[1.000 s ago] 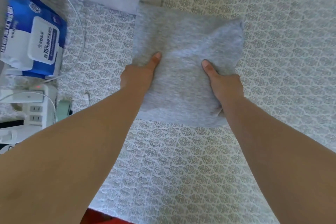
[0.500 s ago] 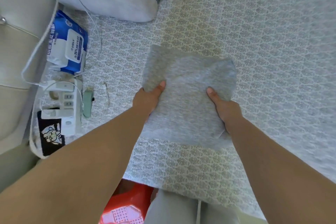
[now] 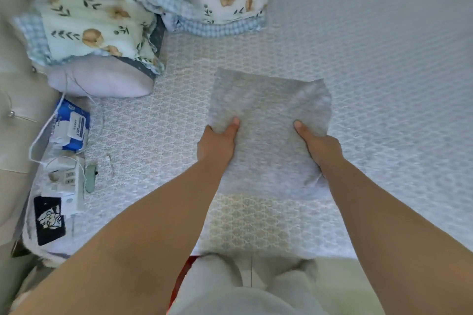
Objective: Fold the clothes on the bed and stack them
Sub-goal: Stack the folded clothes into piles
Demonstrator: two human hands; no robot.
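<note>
My left hand (image 3: pixel 216 144) grips the folded grey garment (image 3: pixel 268 135) at its nine o'clock edge, thumb on top and fingers tucked under. My right hand (image 3: pixel 321 147) pinches the three o'clock edge the same way. The garment sits over the patterned bedsheet (image 3: pixel 384 110), near the bed's six o'clock edge. Toward nine o'clock lie a blue wipes pack (image 3: pixel 73 126) and a white power strip (image 3: pixel 67 179); floral bedding (image 3: pixel 107 15) is heaped at eleven o'clock.

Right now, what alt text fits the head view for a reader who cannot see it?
A person's left hand and right hand grip the sides of a folded grey knit garment, thumbs on top, over a patterned pale bedsheet. A floral quilt and blue wipes pack lie at left.
</note>
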